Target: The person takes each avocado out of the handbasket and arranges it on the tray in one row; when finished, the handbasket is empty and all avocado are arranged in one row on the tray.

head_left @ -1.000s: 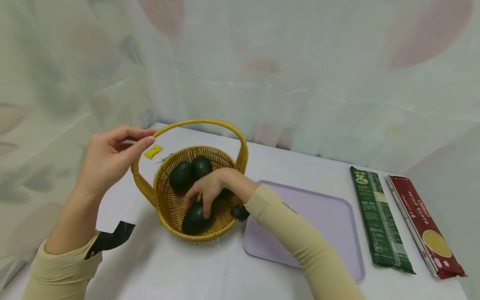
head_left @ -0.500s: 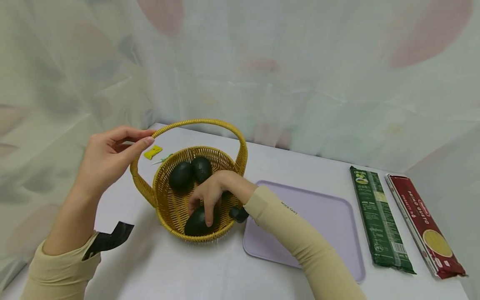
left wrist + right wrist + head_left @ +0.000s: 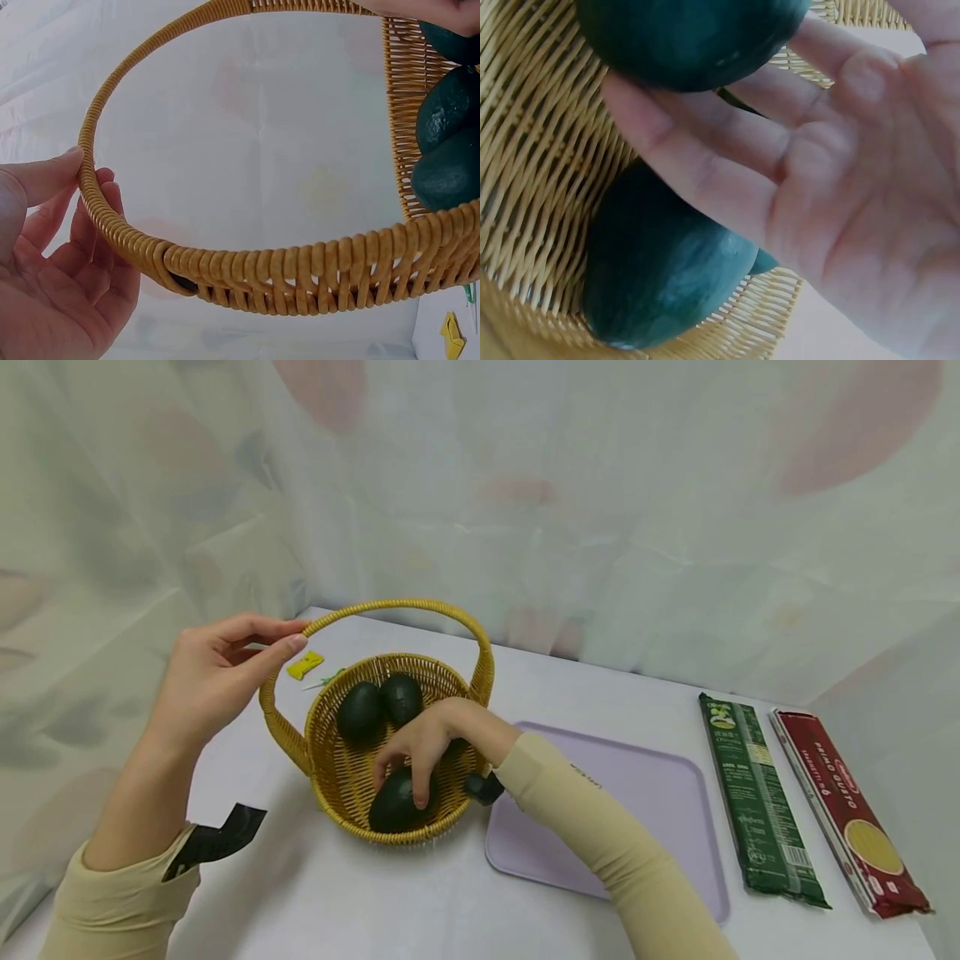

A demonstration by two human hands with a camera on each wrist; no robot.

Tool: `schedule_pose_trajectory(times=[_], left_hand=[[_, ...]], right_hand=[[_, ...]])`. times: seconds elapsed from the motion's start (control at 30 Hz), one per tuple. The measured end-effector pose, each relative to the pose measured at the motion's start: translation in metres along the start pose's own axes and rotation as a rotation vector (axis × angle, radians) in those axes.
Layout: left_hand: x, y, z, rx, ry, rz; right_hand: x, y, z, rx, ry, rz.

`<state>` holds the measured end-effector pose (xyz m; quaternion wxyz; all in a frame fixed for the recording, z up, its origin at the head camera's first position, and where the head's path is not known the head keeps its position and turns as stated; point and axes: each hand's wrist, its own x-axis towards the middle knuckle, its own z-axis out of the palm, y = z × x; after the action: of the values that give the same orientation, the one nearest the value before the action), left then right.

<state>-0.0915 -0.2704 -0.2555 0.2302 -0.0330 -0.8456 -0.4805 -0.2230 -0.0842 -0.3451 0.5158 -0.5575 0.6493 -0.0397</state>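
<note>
A woven yellow basket (image 3: 337, 768) with a hoop handle (image 3: 397, 604) stands on the white table. My left hand (image 3: 288, 635) pinches the handle at its left side; in the left wrist view the left hand (image 3: 82, 169) has its thumb on the handle (image 3: 112, 232) with the fingers behind it. Dark green avocados lie inside: two at the back (image 3: 360, 710) (image 3: 402, 697) and one at the front (image 3: 393, 806). My right hand (image 3: 408, 777) reaches into the basket, fingers resting on the front avocado. The right wrist view shows fairly straight fingers (image 3: 705, 150) between two avocados (image 3: 690, 37) (image 3: 660, 277).
A lilac tray (image 3: 645, 793) lies right of the basket. Beyond it lie a green pasta pack (image 3: 757, 793) and a red pasta pack (image 3: 847, 810). A small yellow piece (image 3: 306, 664) sits behind the basket. A pale patterned curtain backs the table.
The right hand has shifted a little over the front avocado, which has rolled slightly to the right. The left hand stays on the handle.
</note>
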Motion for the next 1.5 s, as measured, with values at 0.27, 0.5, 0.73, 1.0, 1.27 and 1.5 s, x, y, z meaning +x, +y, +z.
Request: schedule_pose_trajectory(times=[0.27,0.5,0.73,1.0,1.27,1.5], left_hand=[[0.0,0.0,0.0,-0.001,-0.001,-0.01],[0.0,-0.001,0.0,-0.015,-0.004,-0.005],[0.0,-0.001,0.0,-0.019,-0.011,-0.01],[0.001,-0.001,0.0,-0.03,-0.001,-0.019],[0.001,-0.004,0.001,-0.041,0.011,-0.025],[0.002,-0.005,0.0,-0.074,0.012,-0.019]], right_hand=[[-0.012,0.006,0.001,0.036,0.039,-0.077],[-0.03,0.011,0.004,0.073,0.089,-0.087],[-0.051,0.017,0.009,0.085,0.15,-0.159],[-0.078,0.024,0.018,0.032,0.278,-0.159],[-0.107,0.038,0.031,0.132,0.362,-0.148],[-0.129,0.054,0.041,0.179,0.393,-0.139]])
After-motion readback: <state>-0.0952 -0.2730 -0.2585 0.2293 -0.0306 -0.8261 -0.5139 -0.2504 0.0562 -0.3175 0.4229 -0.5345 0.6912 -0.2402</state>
